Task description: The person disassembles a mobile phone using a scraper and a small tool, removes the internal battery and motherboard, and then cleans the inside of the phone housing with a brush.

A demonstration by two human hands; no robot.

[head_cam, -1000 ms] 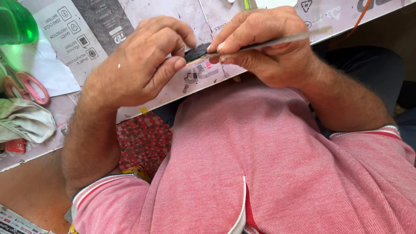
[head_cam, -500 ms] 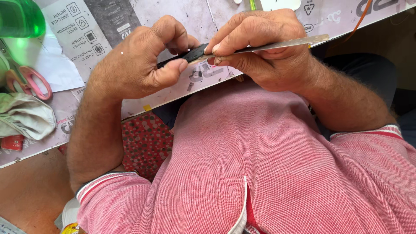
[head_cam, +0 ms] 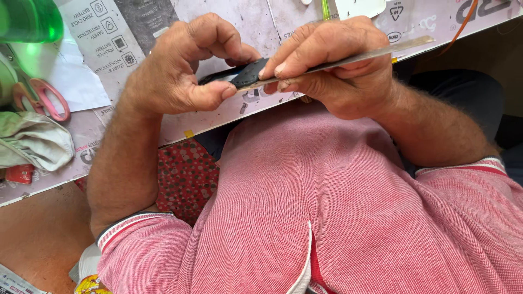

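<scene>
My left hand (head_cam: 182, 68) pinches a small dark flat piece (head_cam: 249, 72) between thumb and fingers, just above the front edge of the worktable. My right hand (head_cam: 332, 65) grips a long thin metal blade (head_cam: 376, 53), its tip laid against the dark piece, its other end sticking out to the right past my knuckles. Both hands meet in front of my chest, over my red shirt. Most of the dark piece is hidden by my fingers.
The worktable (head_cam: 218, 117) is covered with printed cardboard sheets. Pink-handled scissors (head_cam: 46, 98) lie at the left, above a crumpled pale cloth (head_cam: 32, 142). A green translucent bottle (head_cam: 27, 19) stands at the top left corner. A red patterned fabric (head_cam: 185, 174) shows below the table edge.
My left hand's fingers have shifted on the dark piece and curled tighter. The blade stays pressed against it, with both hands slightly lower in view.
</scene>
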